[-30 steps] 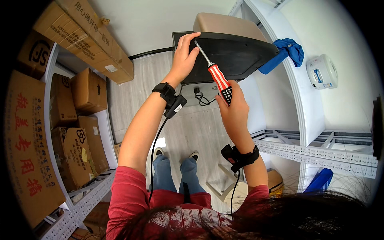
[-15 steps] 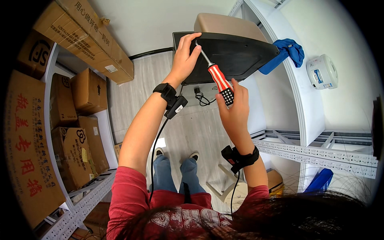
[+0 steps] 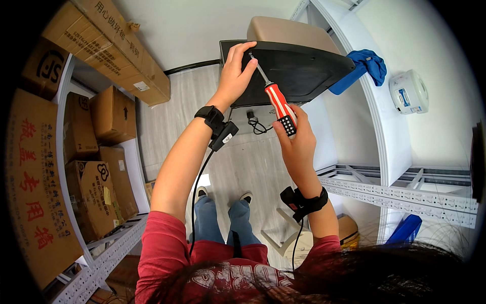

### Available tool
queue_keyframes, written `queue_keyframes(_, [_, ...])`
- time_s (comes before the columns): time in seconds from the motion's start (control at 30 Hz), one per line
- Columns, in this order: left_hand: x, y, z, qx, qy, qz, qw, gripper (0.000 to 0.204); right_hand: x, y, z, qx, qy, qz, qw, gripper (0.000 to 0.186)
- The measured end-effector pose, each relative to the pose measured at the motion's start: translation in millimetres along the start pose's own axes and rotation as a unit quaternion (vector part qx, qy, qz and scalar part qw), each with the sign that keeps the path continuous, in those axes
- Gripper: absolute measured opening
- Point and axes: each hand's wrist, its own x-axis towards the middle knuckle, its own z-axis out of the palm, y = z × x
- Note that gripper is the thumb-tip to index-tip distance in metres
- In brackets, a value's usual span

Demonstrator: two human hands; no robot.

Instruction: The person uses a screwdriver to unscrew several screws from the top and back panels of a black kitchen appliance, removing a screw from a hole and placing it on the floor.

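Note:
A screwdriver (image 3: 281,107) with a red-and-white striped handle and a dark, white-dotted end is in my right hand (image 3: 298,137), fingers and thumb about the lower handle. Its metal shaft slants up and left to the upper left corner of a black panel (image 3: 298,68) on an appliance. On that corner rests my left hand (image 3: 234,76), fingers stretched over the edge and thumb apart, beside the screwdriver's tip. Whatever the tip meets is too small to make out. A dark plug with a looped cord (image 3: 257,124) hangs below the panel.
A beige rounded box-like thing (image 3: 293,33) stands behind the panel. Blue cloth (image 3: 372,66) hangs over the right shelf, near a white round container (image 3: 408,92). Cardboard boxes (image 3: 112,115) fill the left shelves. Cables run from black bands (image 3: 210,117) on my wrists.
The screwdriver handle has turned a little, and my right fingers have closed further round it. My left hand stays at the panel's corner.

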Motion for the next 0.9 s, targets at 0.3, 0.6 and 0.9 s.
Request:
queue_keyframes(0.3, [-0.2,-0.7,-0.5,0.011,0.002,0.01,1.0,0.035,-1.5,-2.6,-1.8,0.0,0.003,-0.006,1.0,0.044])
queue_keyframes(0.6, [-1.2,-1.9,1.3,0.002,0.007,0.016,1.0,0.034,-1.4,-3.5,-0.3,0.004,0.003,0.001,1.0,0.044])
queue_keyframes(0.9, [-1.2,-1.7,0.4,0.012,0.004,0.025,1.0,0.034,-1.4,-3.7,0.1,0.007,0.001,-0.005,1.0,0.044])
